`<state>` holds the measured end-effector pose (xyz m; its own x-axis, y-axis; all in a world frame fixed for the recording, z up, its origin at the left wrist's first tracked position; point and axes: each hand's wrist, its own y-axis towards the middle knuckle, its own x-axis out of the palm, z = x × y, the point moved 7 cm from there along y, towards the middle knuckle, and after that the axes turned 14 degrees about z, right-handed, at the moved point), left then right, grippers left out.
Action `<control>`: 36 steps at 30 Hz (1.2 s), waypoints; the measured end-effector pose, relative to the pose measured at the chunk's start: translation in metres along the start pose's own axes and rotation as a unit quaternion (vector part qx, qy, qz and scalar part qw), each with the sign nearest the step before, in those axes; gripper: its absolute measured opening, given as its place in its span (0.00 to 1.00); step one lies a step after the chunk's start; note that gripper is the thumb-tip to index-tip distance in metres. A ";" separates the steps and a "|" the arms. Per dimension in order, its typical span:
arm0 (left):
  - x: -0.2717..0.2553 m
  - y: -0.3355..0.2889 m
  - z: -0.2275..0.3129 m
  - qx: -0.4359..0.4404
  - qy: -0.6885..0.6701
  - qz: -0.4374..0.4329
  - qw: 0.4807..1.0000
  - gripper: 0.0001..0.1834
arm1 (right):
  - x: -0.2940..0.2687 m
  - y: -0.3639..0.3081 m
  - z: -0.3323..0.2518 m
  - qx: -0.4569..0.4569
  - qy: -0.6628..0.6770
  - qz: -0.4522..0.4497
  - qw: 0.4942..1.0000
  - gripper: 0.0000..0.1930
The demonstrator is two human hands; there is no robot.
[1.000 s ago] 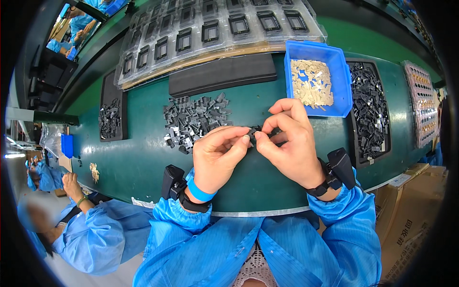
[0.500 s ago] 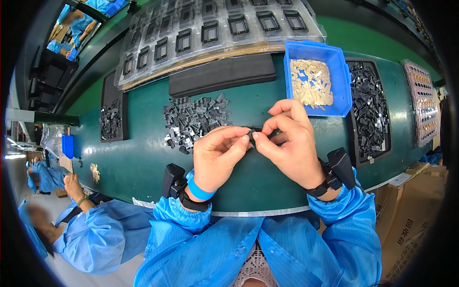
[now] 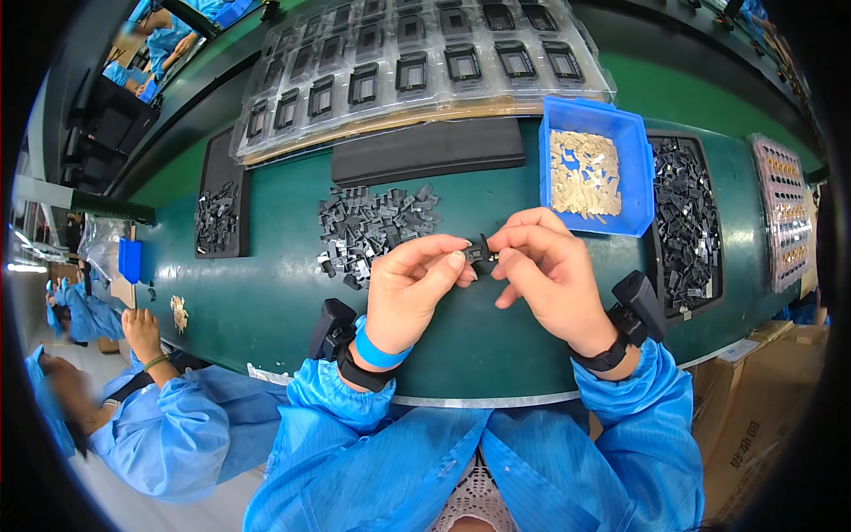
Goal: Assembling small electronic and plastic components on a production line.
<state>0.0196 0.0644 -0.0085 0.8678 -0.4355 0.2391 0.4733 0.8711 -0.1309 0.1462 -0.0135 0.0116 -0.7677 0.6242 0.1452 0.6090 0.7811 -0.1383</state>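
A small black plastic part (image 3: 481, 256) is held up between my two hands, over the green worktable (image 3: 470, 341). My left hand (image 3: 406, 282) pinches its left side between thumb and forefinger. On the other side, the thumb and forefinger of my right hand (image 3: 557, 273) close at the part's right edge, where a tiny bright spot shows. The lower fingers of the right hand are loosely bent. Just beyond my left hand lies a loose heap of similar small black parts (image 3: 372, 222). A blue bin (image 3: 640, 199) with thin pale strips (image 3: 585, 173) stands beyond my right hand.
Black trays of dark parts flank the work area, one left (image 3: 232, 168) and one right (image 3: 687, 226). Clear trays with black frames (image 3: 412, 75) lie behind a dark foam block (image 3: 430, 155). A co-worker's hand (image 3: 142, 335) is at the left. Cardboard boxes (image 3: 753, 399) stand at right.
The black part now shows more between my fingers, tilted more upright. My right fingers have shifted slightly right and opened out a little. The whole view has moved a little.
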 end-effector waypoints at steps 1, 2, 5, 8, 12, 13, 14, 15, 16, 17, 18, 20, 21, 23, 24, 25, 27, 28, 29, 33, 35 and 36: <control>0.001 0.000 -0.001 -0.008 -0.006 -0.001 1.000 0.08 | 0.002 -0.001 0.002 0.024 0.014 -0.019 0.999 0.08; 0.002 -0.001 -0.002 -0.015 -0.012 -0.003 1.000 0.08 | 0.001 -0.001 0.003 0.025 0.014 -0.018 0.999 0.08; 0.004 -0.001 -0.002 -0.009 -0.008 -0.017 1.000 0.09 | 0.003 -0.001 0.003 0.025 0.040 -0.049 0.998 0.10; 0.006 -0.003 -0.003 -0.013 -0.015 -0.033 0.999 0.10 | 0.004 0.000 0.007 0.028 0.030 -0.060 0.997 0.09; 0.009 -0.004 -0.002 -0.018 -0.027 -0.062 0.998 0.10 | 0.007 -0.001 0.010 0.099 0.100 -0.087 0.986 0.06; 0.010 -0.003 -0.003 -0.022 -0.031 -0.076 0.996 0.10 | 0.009 -0.002 0.011 0.128 0.123 -0.102 0.979 0.06; 0.011 -0.003 -0.004 -0.025 -0.034 -0.090 0.995 0.10 | 0.008 -0.001 0.010 0.128 0.123 -0.103 0.979 0.06; 0.010 -0.003 -0.005 -0.024 -0.033 -0.089 0.995 0.10 | 0.009 -0.002 0.012 0.146 0.126 -0.116 0.974 0.05; 0.011 -0.003 -0.006 -0.034 -0.042 -0.093 0.994 0.10 | 0.010 -0.004 0.013 0.165 0.129 -0.128 0.969 0.05; 0.012 -0.003 -0.007 -0.044 -0.050 -0.097 0.993 0.10 | 0.009 -0.004 0.012 0.164 0.130 -0.128 0.970 0.05; 0.012 -0.003 -0.007 -0.043 -0.049 -0.097 0.993 0.10 | 0.010 -0.005 0.012 0.167 0.138 -0.133 0.967 0.05; 0.012 -0.004 -0.009 -0.060 -0.089 -0.105 0.989 0.10 | 0.011 -0.005 0.012 0.169 0.147 -0.141 0.964 0.06; 0.012 -0.004 -0.009 -0.058 -0.088 -0.105 0.989 0.10 | 0.011 -0.006 0.012 0.165 0.153 -0.143 0.964 0.06; 0.012 -0.004 -0.011 -0.087 -0.130 -0.110 0.982 0.11 | 0.012 -0.007 0.011 0.158 0.161 -0.147 0.963 0.06; 0.012 -0.004 -0.011 -0.085 -0.129 -0.110 0.982 0.11 | 0.011 -0.007 0.010 0.150 0.162 -0.140 0.965 0.06; 0.012 -0.004 -0.013 -0.097 -0.150 -0.116 0.977 0.11 | 0.011 -0.007 0.010 0.141 0.163 -0.134 0.967 0.07; 0.012 -0.004 -0.015 -0.108 -0.169 -0.123 0.972 0.11 | 0.011 -0.006 0.010 0.129 0.162 -0.135 0.969 0.07; 0.013 -0.004 -0.017 -0.122 -0.179 -0.124 0.968 0.11 | 0.011 -0.006 0.009 0.118 0.160 -0.133 0.971 0.07; 0.014 -0.004 -0.018 -0.136 -0.189 -0.126 0.964 0.11 | 0.011 -0.007 0.009 0.117 0.161 -0.132 0.971 0.07; 0.015 -0.004 -0.019 -0.144 -0.192 -0.127 0.962 0.10 | 0.010 -0.006 0.007 0.090 0.160 -0.119 0.976 0.07; 0.015 -0.004 -0.019 -0.142 -0.198 -0.129 0.961 0.11 | 0.011 -0.006 0.006 0.083 0.156 -0.115 0.978 0.07; 0.015 -0.004 -0.019 -0.142 -0.198 -0.128 0.961 0.11 | 0.010 -0.006 0.004 0.070 0.143 -0.107 0.981 0.07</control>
<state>0.0338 0.0500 -0.0229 0.6175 -0.4584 0.6391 0.7354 0.6248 -0.2624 0.1345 -0.0118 0.0096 -0.7749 0.4416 0.4522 0.3914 0.8970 -0.2054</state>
